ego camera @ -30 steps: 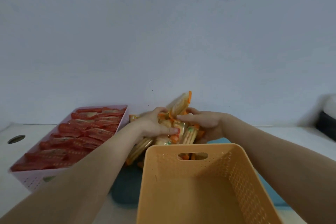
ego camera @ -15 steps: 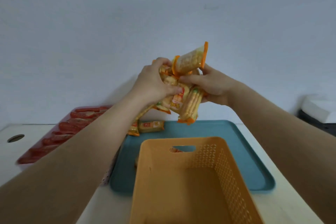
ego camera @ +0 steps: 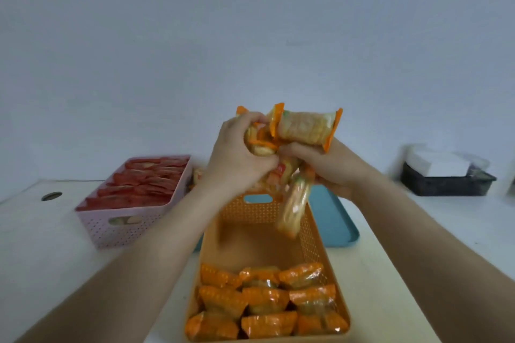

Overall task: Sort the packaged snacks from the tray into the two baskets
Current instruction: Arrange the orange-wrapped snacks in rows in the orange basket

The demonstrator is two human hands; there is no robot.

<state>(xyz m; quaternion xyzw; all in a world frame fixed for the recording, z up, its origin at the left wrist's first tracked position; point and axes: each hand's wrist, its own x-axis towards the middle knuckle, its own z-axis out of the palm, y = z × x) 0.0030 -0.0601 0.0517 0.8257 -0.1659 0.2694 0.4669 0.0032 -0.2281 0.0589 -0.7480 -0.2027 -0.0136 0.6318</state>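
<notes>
Snack packets [ego camera: 281, 153], orange-ended with clear middles, are gripped as one loose bundle between both hands, raised above the far end of the orange basket [ego camera: 315, 234]. The left hand [ego camera: 237, 159] is closed around the bundle's left side, fingers curled over the top of it. The right hand [ego camera: 331, 167] is closed on the right side, thumb pressed across the front. One packet [ego camera: 308, 128] is seen lying crosswise on top of the bundle, above the right hand. Another packet [ego camera: 294, 205] is seen hanging downward from the bundle, its lower end inside the basket's outline; it is blurred, and whether it is gripped or loose cannot be told.

Below the hands, the orange basket is set lengthwise toward the viewer. Its far half is bare, while its near half is filled with rows of orange packets [ego camera: 264, 303] laid side by side. A teal tray [ego camera: 334, 220] is partly covered by the basket and shows beyond it on the right. To the left, just beside the tray, a pink basket [ego camera: 125, 228] is filled with red packets [ego camera: 142, 184]. Everything is set on a white table [ego camera: 41, 245], in which a round hole [ego camera: 51, 196] is seen near the far left. At the far right, a dark bin [ego camera: 446, 182] holding something white is seen against the wall.
</notes>
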